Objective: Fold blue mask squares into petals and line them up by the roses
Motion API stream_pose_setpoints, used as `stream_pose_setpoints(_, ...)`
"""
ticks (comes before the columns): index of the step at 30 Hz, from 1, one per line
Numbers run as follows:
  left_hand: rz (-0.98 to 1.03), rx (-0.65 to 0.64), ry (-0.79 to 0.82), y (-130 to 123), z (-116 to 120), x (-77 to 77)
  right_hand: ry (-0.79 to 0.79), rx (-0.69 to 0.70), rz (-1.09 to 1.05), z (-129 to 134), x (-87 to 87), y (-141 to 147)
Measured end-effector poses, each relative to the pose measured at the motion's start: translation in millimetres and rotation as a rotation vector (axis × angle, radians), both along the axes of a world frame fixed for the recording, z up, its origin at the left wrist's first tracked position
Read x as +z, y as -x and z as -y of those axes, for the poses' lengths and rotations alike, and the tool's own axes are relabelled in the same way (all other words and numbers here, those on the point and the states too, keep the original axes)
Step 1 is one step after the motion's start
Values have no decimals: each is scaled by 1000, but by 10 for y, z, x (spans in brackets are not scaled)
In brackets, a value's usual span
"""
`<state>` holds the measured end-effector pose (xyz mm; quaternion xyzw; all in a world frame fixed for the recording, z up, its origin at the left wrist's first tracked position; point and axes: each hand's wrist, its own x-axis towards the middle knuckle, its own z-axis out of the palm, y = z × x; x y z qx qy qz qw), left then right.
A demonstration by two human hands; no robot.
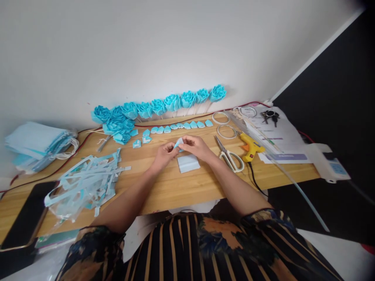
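Note:
Between my two hands, over the middle of the wooden table [140, 179], is a small piece of light blue mask fabric [178, 143], partly hidden by the fingers. My left hand [164, 155] pinches its left side, and my right hand [195, 147] grips it from the right. Just below them a flat pale blue fabric rectangle [188, 164] lies on the wood. Beyond the hands runs a row of folded blue petals [184, 125], with a few more folded pieces [141, 141] to the left.
Blue fabric roses [158, 106] on sticks lean along the wall. At left are stacked masks [38, 140], fabric scraps [88, 179] and a phone [27, 214]. At right lie scissors [231, 158], a yellow glue gun [250, 148], tape rings [227, 132], papers [272, 136], keys [271, 116] and a power strip [325, 162].

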<state>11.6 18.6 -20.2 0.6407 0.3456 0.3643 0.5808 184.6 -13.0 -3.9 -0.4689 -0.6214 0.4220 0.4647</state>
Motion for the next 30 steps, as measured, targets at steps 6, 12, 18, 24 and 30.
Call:
stream_pose_setpoints(6, -14, -85, 39, -8, 2, 6, -37, -65, 68, -11, -31, -15)
stream_pose_setpoints(12, 41, -79, 134, 16, 4, -9, -137, -104, 128, 21, 37, 9)
stream_pose_setpoints(18, 96, -83, 165, 27, 3, -29, -457, -128, 291, 37, 54, 20)
stream_pose_setpoints(24, 148, -74, 184, 35, 0, -38, -534, -100, 347, 24, 34, -22)
stream_pose_setpoints(30, 212, -61, 243, 37, 6, -26, -574, -74, 348, 7, -2, -45)
